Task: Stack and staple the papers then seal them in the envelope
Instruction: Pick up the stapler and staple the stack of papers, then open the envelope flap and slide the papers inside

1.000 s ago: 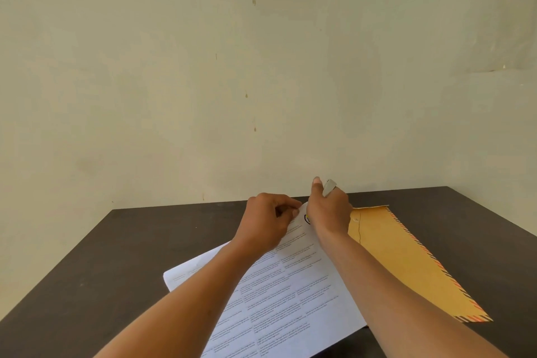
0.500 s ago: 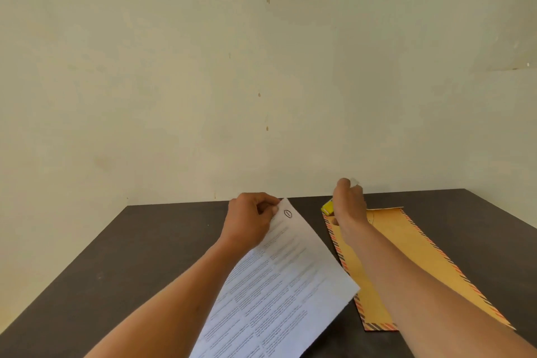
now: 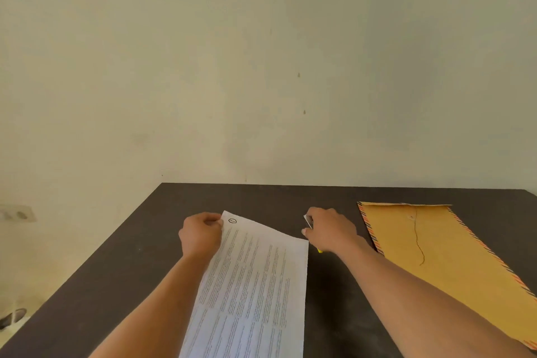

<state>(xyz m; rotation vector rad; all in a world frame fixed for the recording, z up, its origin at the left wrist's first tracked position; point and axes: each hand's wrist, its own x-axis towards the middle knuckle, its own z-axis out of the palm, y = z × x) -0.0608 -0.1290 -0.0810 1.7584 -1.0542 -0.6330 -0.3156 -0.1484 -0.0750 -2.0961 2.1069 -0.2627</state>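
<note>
Pale plaster wall fills most of our view, with a socket (image 3: 17, 213) low at the far left. Below it the dark bench (image 3: 116, 270) spreads across the lower part. Our left hand (image 3: 200, 234) has its fingers curled and pinches the far left corner of the papers (image 3: 255, 285), thumb on the printed top sheet beside a small circled mark. The papers run from that corner towards us and out of the bottom of the view; we cannot tell whether they lie flat or are lifted a little. Just right of their far right corner, our right hand (image 3: 331, 229) is closed round the stapler (image 3: 308, 221). Only its grey tip shows at the fingertips, and a bit of yellow shows under the heel of the hand. Further right, the brown envelope (image 3: 430, 256) lies flat on the bench, striped along its edges, string side up, apart from the papers.
</note>
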